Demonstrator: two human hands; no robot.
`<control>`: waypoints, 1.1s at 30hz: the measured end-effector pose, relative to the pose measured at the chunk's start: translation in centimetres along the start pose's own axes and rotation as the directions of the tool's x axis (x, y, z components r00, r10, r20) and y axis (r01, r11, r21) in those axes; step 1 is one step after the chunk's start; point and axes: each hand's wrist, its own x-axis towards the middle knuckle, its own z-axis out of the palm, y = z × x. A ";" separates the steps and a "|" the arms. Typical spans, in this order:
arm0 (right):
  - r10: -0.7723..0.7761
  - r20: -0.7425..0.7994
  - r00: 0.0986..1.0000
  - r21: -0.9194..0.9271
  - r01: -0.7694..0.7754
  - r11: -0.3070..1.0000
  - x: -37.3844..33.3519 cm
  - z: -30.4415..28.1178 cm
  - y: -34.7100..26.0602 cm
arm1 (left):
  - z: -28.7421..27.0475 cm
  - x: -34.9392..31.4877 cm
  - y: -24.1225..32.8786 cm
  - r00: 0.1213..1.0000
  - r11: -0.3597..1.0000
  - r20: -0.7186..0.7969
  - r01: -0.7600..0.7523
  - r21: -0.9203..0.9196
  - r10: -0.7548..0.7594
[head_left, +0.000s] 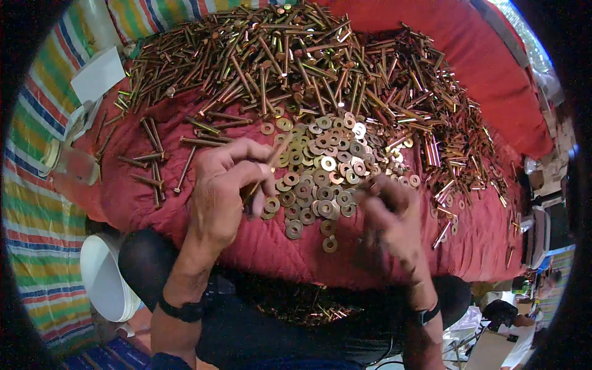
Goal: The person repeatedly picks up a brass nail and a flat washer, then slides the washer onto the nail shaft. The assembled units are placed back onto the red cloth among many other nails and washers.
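My left hand (223,185) is closed in a pinch on a long brass-coloured bolt (282,150), which slants up and to the right out of the fingers. Loose flat washers (306,216) lie spread on the red cloth between my two hands. Over the right side of these washers, my right hand (393,209) is curled with its fingertips drawn together. It is slightly blurred, and whatever its fingers hold is too small to make out. To the left of my left hand, several single bolts (187,168) rest on the cloth.
A large heap of bolts (246,68) covers the far side of the red cloth (290,256) and runs down its right side. A white bucket (105,277) stands at lower left, below a clear jar (77,165). More bolts (320,311) lie below the cloth's near edge.
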 end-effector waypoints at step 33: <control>-0.410 0.122 0.904 -0.365 0.425 0.828 -2.0 1.1 -0.9 | 5.2 -3.6 -4.2 0.742 0.402 0.425 -0.650 0.644 0.519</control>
